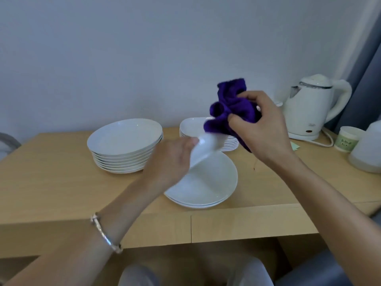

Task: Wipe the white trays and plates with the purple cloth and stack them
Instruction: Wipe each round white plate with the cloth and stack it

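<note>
1. The left hand (173, 159) gripped a white plate (203, 150) by its near edge, the thumb on the rim towards the camera and the other fingers hidden behind it; the plate was tipped steeply up, blurred, and lifted clear of the table (61, 193), presumably to offer its face to the cloth.
2. The right hand (261, 129) held the purple cloth (228, 108) bunched, thumb and curled fingers pinching the folds together; the cloth's lower edge met the plate's upper rim, though through the blur I could not tell whether it touched or merely overlapped; a wad gripped this way would make a firm pad for rubbing.
3. Directly beneath the lifted plate sat a short stack of plates (206, 188), near the table's front edge; I judged it the wiped pile, kept close so each finished plate need only be lowered.
4. A taller stack of round plates (123, 145) stood further back on the left, and a stack of white trays (190, 125) behind the cloth, partly hidden by it; these looked like work waiting, so the task seemed far from done.
5. A white kettle (315, 108), a small cup (348, 139) and a white container (369, 149) stood at the right, well apart from the plates and probably out of the arms' sweep; a bracelet (105, 234) sat on the left wrist.
</note>
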Demonstrator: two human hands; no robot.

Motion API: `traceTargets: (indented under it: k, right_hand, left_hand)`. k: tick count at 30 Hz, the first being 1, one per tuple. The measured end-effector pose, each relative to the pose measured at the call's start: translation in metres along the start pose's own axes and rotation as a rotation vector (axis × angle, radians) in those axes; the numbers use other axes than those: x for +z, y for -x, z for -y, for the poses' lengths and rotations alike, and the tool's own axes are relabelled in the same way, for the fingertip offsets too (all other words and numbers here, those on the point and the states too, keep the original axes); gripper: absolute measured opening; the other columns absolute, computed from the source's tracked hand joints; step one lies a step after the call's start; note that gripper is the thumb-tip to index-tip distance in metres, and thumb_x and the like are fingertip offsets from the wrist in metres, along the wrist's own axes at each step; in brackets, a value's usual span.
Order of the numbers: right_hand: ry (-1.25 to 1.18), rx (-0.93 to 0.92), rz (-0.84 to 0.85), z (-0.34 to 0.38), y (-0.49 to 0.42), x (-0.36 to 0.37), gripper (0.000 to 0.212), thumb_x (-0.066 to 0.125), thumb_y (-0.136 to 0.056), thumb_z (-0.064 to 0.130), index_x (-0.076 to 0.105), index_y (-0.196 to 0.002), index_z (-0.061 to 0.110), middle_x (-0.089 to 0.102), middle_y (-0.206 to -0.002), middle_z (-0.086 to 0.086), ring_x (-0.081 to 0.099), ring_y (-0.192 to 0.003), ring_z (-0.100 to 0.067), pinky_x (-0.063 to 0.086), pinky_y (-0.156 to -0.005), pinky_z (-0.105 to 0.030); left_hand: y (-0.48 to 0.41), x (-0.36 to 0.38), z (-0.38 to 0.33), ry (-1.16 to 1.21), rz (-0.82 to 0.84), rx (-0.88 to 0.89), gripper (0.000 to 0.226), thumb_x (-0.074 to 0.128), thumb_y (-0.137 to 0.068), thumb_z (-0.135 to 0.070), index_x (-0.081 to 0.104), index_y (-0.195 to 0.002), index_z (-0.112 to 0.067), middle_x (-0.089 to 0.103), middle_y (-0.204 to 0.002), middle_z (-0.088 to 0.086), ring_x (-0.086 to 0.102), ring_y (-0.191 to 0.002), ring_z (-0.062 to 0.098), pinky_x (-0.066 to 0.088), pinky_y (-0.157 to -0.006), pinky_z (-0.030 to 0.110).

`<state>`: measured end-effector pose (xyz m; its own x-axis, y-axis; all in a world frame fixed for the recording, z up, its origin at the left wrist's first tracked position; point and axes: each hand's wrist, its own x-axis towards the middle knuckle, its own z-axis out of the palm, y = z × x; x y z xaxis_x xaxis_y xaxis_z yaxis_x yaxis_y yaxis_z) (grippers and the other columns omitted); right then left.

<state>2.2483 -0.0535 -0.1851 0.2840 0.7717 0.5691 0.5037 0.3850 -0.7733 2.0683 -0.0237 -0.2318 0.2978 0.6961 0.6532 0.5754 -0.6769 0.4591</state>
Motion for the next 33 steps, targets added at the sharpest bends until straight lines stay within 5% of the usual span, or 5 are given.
traceTargets:
  k: [7, 14, 24, 28, 33]
  right_hand:
    - [0.006, 0.012, 0.082, -0.008, 0.008, 0.020, 0.035, 0.070, -0.074, 0.025, 0.055, -0.102, 0.039, 0.061, -0.107, 0.008, 0.059, -0.088, -0.002, 0.048, -0.076, -0.021]
    - [0.114, 0.053, 0.312, -0.037, 0.023, 0.057, 0.030, 0.070, -0.073, 0.021, 0.057, -0.096, 0.036, 0.056, -0.099, 0.015, 0.055, -0.089, 0.002, 0.041, -0.072, -0.010]
    - [0.114, 0.012, 0.388, -0.058, 0.032, 0.088, 0.022, 0.063, -0.077, 0.019, 0.059, -0.099, 0.021, 0.061, -0.093, 0.009, 0.055, -0.087, -0.009, 0.049, -0.079, -0.030]
    - [-0.014, 0.036, 0.373, -0.060, 0.040, 0.087, 0.041, 0.071, -0.079, 0.014, 0.050, -0.109, 0.031, 0.052, -0.096, 0.027, 0.050, -0.089, 0.011, 0.038, -0.080, -0.004]
    - [0.106, -0.003, 0.359, -0.054, 0.041, 0.101, 0.047, 0.069, -0.081, 0.020, 0.054, -0.125, 0.027, 0.056, -0.114, 0.017, 0.051, -0.106, -0.002, 0.040, -0.093, -0.019]
  left_hand:
    - [-0.015, -0.022, 0.027, 0.907, -0.434, -0.821, 0.029, 0.044, -0.101, -0.030, 0.059, -0.083, -0.012, 0.061, -0.081, 0.002, 0.058, -0.079, 0.018, 0.048, -0.074, 0.032]
    - [0.004, -0.006, 0.059, 1.171, -0.628, -1.074, 0.028, 0.045, -0.101, -0.027, 0.054, -0.124, -0.013, 0.066, -0.113, -0.001, 0.064, -0.092, 0.016, 0.051, -0.080, 0.034]
    - [0.035, -0.010, 0.079, 0.544, -0.285, -0.796, 0.043, 0.043, -0.096, -0.047, 0.056, -0.118, -0.011, 0.061, -0.117, 0.000, 0.057, -0.104, 0.013, 0.048, -0.093, 0.042]
    - [0.064, -0.006, 0.077, -0.038, -0.230, -0.420, 0.079, 0.071, -0.080, -0.040, 0.030, -0.143, -0.016, 0.025, -0.145, -0.002, 0.024, -0.134, 0.014, 0.026, -0.107, 0.028]
    - [0.083, 0.023, 0.089, -0.337, 0.001, -0.156, 0.093, 0.043, -0.077, -0.068, 0.012, -0.149, -0.018, 0.009, -0.159, 0.006, -0.006, -0.147, 0.018, 0.019, -0.110, 0.040]
